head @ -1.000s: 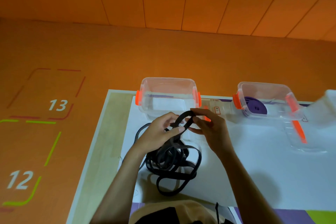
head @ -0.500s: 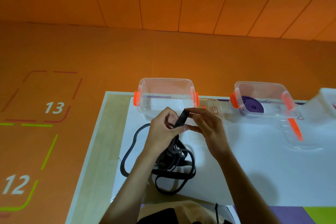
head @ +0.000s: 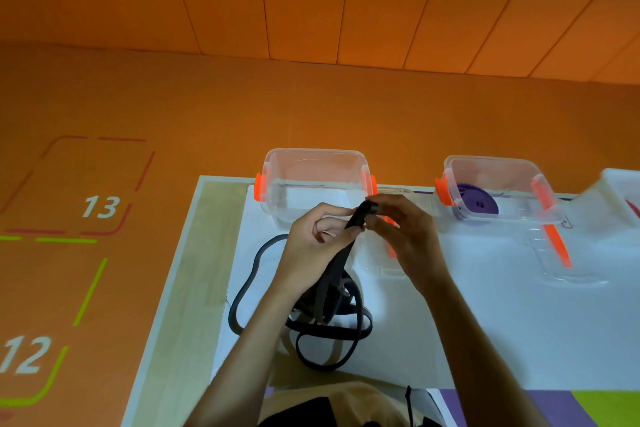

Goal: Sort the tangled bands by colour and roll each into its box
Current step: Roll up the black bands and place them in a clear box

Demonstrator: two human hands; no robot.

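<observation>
A black band (head: pixel 325 315) lies in loose tangled loops on the white table (head: pixel 485 322), with one end lifted. My left hand (head: pixel 311 246) and my right hand (head: pixel 401 232) both pinch that raised end, which is folded into a small tight roll in front of an empty clear box (head: pixel 313 163) with orange clips. To the right, a second clear box (head: pixel 498 166) holds a rolled purple band (head: pixel 479 203).
Two clear lids lie flat on the table: one (head: pixel 384 270) under my right hand, one (head: pixel 561 267) with an orange clip by the purple band's box. A white container (head: pixel 616 198) stands at the far right. The orange floor at left bears numbered squares.
My hands have moved closer together and the band's end is now folded into a tighter small roll. The loose loops have been drawn slightly in and upward.
</observation>
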